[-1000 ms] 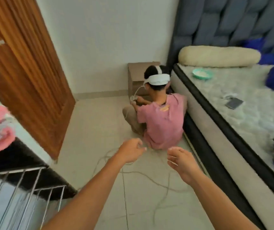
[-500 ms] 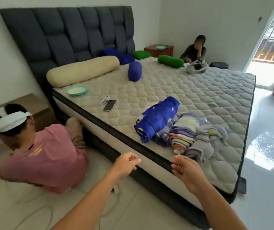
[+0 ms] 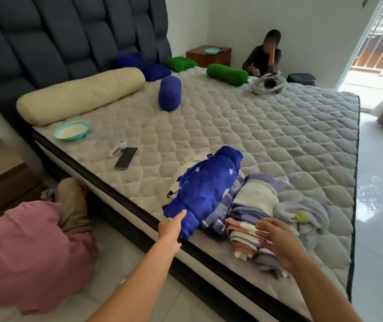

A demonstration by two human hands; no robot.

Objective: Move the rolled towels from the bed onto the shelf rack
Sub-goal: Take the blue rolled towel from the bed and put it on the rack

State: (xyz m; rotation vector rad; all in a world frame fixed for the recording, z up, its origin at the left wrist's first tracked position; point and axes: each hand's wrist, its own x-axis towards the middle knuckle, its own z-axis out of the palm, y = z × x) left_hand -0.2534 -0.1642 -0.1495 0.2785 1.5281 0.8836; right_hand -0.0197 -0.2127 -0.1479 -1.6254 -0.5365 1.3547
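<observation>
Several rolled towels lie in a cluster near the bed's front edge. A blue star-patterned roll (image 3: 209, 189) is the nearest on the left, with a striped pastel roll (image 3: 253, 217) and a grey-lilac roll (image 3: 302, 212) to its right. My left hand (image 3: 170, 231) reaches the near end of the blue roll, its fingers straight and touching the fabric. My right hand (image 3: 276, 240) hovers open over the striped roll's near end. The shelf rack is out of view.
A person in a pink shirt (image 3: 30, 256) crouches on the floor at the left beside the bed. On the mattress (image 3: 255, 126) lie a phone (image 3: 126, 158), a teal bowl (image 3: 72, 130), a cream bolster (image 3: 79, 95) and blue and green rolls. Another person (image 3: 263, 54) sits behind the bed.
My view swung from the floor and doorway to the bed. Both hands moved forward from the mattress edge onto the towel cluster, and their fingers uncurled.
</observation>
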